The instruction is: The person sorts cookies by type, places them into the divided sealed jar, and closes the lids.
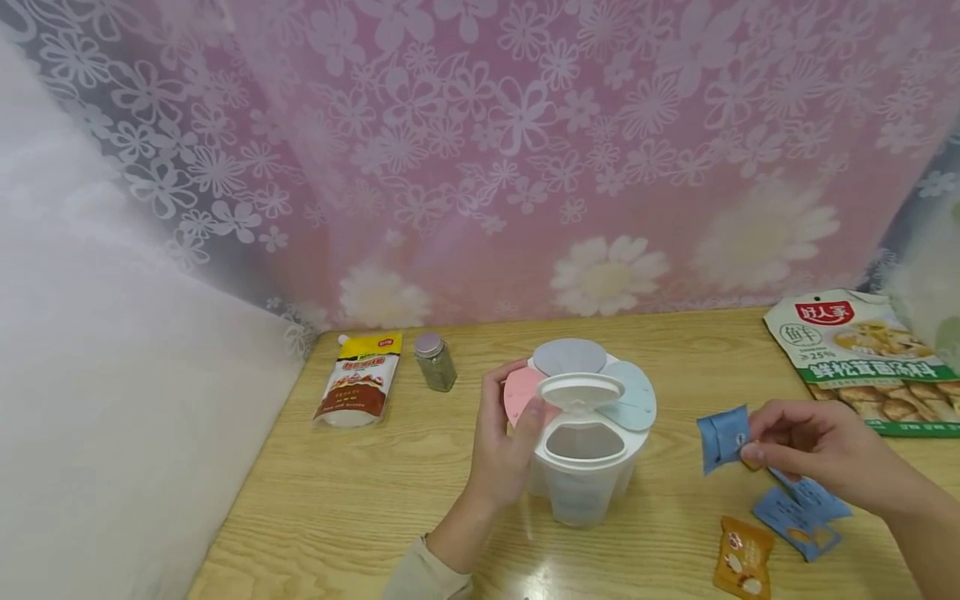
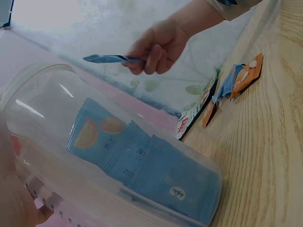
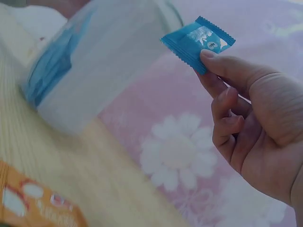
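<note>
— So, where is the blue packet (image 1: 722, 437)?

— Pinched between the thumb and fingers of the right hand (image 1: 832, 450), above the bench (image 1: 330, 517) and apart from the container (image 1: 581, 497), off to its right.

— And the left hand (image 1: 501, 458)?

— Its fingers curl round the side of the container, with the thumb against the pink lid (image 1: 517, 390).

— What about the other tops?

— One white lid (image 1: 581, 392) stands raised behind the front compartment (image 1: 585, 440), while the grey lid (image 1: 570, 357) and the pale blue lid (image 1: 636, 396) lie flat (several blue sachets (image 2: 151, 161) show through the clear wall, though I can't tell which compartment they are in).

— Anything near the right hand?

— Loose blue packets (image 1: 797, 525) lie on the bench just below it, beside an orange packet (image 1: 742, 558). Farther back on the right is a mushroom bag (image 1: 870, 358); on the left, a yellow-topped pouch (image 1: 356, 383) lies near a small jar (image 1: 437, 367), both before a flowered cloth (image 1: 487, 175)
</note>
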The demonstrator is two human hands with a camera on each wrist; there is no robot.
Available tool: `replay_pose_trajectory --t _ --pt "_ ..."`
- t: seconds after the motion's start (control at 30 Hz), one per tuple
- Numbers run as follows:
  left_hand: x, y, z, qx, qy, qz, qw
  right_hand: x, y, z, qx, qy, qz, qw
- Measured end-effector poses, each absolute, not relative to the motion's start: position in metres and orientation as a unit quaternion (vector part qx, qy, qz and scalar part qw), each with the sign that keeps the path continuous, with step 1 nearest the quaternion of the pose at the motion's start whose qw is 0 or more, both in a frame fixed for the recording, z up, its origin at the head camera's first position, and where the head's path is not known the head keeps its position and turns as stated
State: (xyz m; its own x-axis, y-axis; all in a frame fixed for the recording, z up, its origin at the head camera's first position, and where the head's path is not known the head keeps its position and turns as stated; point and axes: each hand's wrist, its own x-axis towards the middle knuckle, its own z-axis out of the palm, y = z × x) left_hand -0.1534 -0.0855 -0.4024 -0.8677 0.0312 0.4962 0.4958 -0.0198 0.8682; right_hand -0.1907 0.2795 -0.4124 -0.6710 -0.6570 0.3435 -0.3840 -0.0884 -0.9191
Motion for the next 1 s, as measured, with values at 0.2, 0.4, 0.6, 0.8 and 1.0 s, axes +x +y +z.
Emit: replay_pose_trajectory --t 0.2,0.4,0.6,0.8,1.0 --pt "-0.151 -0.087 -0.401 -0.176 -0.682 -0.692 0.161 -0.176 0.26 -0.392 -0.388 0.679 -0.622 0.032" --pt "-0.151 -0.088 -0.401 -0.169 -0.685 -0.69 0.163 -0.168 0.233 -0.378 -0.429 0.603 -0.673 -0.005" --pt "-0.152 -0.083 -0.402 -0.172 -0.681 -0.693 0.161 -0.162 0.212 -0.366 -0.418 0.591 -0.689 -0.031" --pt "-0.152 -0.082 -0.401 -0.174 -0.689 -0.684 0.165 -0.154 0.195 -0.351 -0.331 0.637 -0.694 -0.061" --pt "-0.152 -0.085 -0.4 -0.169 -0.694 -0.678 0.173 -0.154 0.172 -0.343 -0.299 0.592 -0.744 -0.079"
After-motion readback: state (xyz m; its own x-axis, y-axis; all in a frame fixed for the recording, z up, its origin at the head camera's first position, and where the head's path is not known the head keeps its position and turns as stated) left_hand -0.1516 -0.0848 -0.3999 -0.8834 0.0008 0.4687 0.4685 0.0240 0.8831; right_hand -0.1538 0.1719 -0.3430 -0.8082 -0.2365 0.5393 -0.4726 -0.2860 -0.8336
